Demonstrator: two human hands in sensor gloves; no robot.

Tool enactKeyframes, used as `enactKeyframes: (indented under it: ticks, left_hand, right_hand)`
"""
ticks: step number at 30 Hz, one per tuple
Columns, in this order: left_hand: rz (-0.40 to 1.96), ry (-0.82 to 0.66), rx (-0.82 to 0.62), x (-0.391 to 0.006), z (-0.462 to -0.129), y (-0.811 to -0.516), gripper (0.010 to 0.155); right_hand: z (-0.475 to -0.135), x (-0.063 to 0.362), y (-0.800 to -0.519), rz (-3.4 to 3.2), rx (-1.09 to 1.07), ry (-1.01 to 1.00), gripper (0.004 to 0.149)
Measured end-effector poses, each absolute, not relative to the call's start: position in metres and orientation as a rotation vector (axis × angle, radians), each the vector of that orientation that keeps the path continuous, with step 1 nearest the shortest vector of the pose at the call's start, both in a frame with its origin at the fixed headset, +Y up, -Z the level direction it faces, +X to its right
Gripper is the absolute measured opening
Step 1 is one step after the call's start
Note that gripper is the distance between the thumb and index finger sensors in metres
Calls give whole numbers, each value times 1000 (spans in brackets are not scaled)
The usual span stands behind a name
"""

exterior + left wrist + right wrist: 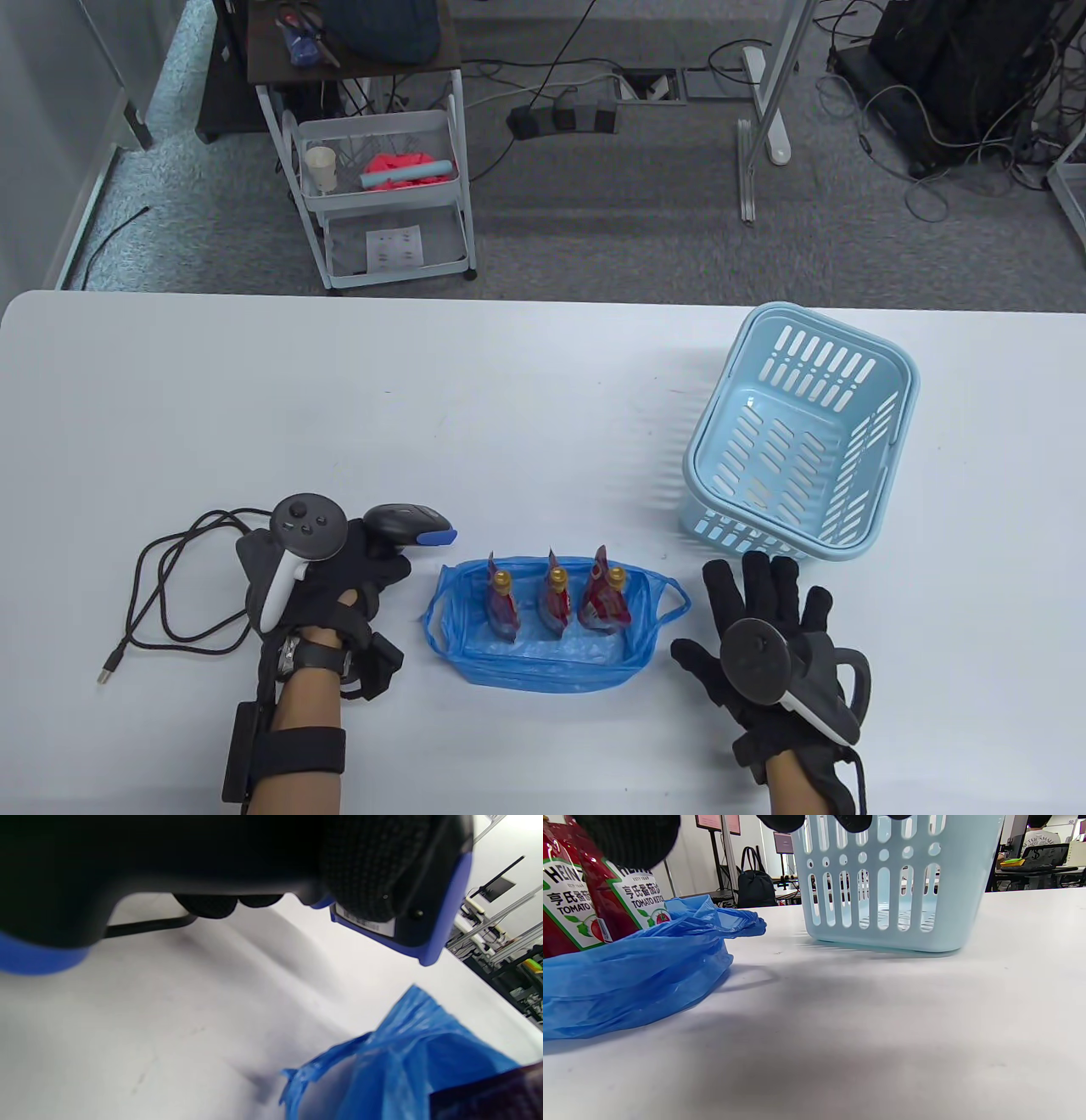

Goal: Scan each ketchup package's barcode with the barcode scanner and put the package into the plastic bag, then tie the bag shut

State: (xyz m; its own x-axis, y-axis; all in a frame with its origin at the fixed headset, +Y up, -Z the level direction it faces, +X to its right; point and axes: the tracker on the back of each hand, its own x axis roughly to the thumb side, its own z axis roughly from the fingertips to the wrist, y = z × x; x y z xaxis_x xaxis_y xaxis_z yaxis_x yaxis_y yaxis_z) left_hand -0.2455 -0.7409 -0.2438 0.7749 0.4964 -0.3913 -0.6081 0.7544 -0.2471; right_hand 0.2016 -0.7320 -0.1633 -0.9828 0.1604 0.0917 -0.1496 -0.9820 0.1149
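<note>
White desk point(526, 382) fills the lower part of the table view, with grey carpet, cables and a wire cart behind it. Nearest the bottom edge, the right hand point(776, 654) lies palm down on the desk, its fingers point(768, 586) straight and spread, grasping nothing, just right of the blue plastic bag point(543, 658). The left hand point(335, 581) sits left of the bag with its fingers curled around the barcode scanner point(411, 525), whose blue tip points right toward the bag; the scanner's black cable point(170, 586) loops over the desk to the left and ends in a loose plug. The bag lies open between the 2 hands, and 3 red ketchup packages point(556, 598) with gold caps stand upright in a row inside it; the right wrist view shows their labels above the crumpled blue rim. Farther back on the right, an empty light blue basket point(802, 433) rests on the desk, apart from the bag.
</note>
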Motion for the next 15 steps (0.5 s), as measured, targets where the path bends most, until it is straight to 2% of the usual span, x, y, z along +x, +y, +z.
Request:
enactKeyframes:
  ticks: [6,15]
  left_hand:
    - [655,354,-463,-248,-249,-756,69]
    - [682,399,-521,-252,-251,-758,69]
  right_hand:
    - [-163,202,-731,2974,152,163,89]
    - [-162,200,-731,2975,165,168,89]
